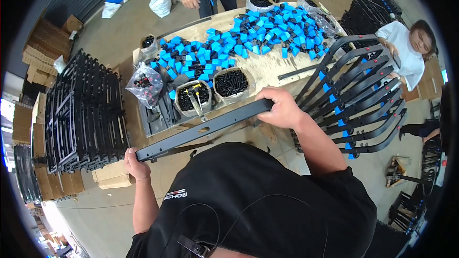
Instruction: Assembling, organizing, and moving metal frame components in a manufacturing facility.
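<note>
Long flat black metal bar (203, 131) held level across the chest, just short of the plywood worktable (267, 69): left hand (136, 162) closed round its near end, right hand (279, 108) clamped over its far end. Judged mid-carry; next move calls for steady alignment beside the curved black frames (356, 100). Brown cardboard cartons (40, 52) stacked far left; clear plastic bag (145, 85) of small black parts at the table's left edge.

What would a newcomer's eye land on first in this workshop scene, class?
Probably the heap of bright blue plastic parts spread across the wooden table at top centre. Next, the long black metal bar held across the middle by the left hand and right hand.
</note>
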Tool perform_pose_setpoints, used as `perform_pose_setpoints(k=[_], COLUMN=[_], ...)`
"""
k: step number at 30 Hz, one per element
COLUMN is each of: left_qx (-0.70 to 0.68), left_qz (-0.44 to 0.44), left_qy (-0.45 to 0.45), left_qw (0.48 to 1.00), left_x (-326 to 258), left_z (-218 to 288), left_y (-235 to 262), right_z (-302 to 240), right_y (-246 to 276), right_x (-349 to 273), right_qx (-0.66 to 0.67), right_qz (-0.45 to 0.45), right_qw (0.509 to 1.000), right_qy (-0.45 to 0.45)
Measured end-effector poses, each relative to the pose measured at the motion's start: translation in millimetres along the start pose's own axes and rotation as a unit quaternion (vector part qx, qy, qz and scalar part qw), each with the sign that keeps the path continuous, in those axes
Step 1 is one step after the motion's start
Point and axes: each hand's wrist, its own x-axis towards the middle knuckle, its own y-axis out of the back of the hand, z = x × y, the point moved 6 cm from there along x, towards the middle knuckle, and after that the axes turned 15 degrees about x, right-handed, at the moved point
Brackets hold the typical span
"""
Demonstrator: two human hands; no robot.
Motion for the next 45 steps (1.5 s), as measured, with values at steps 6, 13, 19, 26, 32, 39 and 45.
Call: perform_pose_setpoints(k=[6,13,19,26,32,39,45], left_qx=[0.117,-0.032,0.009,0.043,0.006,0.003,-0.022], left_qz=[-0.075,-0.214,-0.185,-0.163,-0.142,-0.146,-0.161], left_qy=[-0.131,-0.019,-0.068,-0.076,-0.051,-0.038,-0.053], left_qw=[0.982,0.976,0.98,0.983,0.988,0.989,0.985], left_x=[5.4,21.2,18.5,27.5,30.3,7.8,3.4], left_z=[32.0,27.3,33.7,21.4,7.9,8.3,-14.0], left_y=[-51.3,-83.2,-81.7,-82.7,-84.6,-71.0,-23.8], right_z=[44.1,110.9,115.2,112.2,110.4,89.4,55.6], right_y=[32.9,55.7,54.1,58.1,67.1,52.3,0.9], right_x=[0.6,-25.5,-30.4,-20.1,-18.1,-40.0,-95.4], right_qx=[-0.011,0.048,0.079,0.074,0.303,0.397,0.315], right_qz=[0.111,0.247,0.289,0.198,0.067,0.064,0.14], right_qw=[0.994,0.965,0.951,0.966,0.935,0.908,0.926], right_qy=[-0.001,-0.069,-0.076,-0.151,-0.171,-0.118,-0.151])
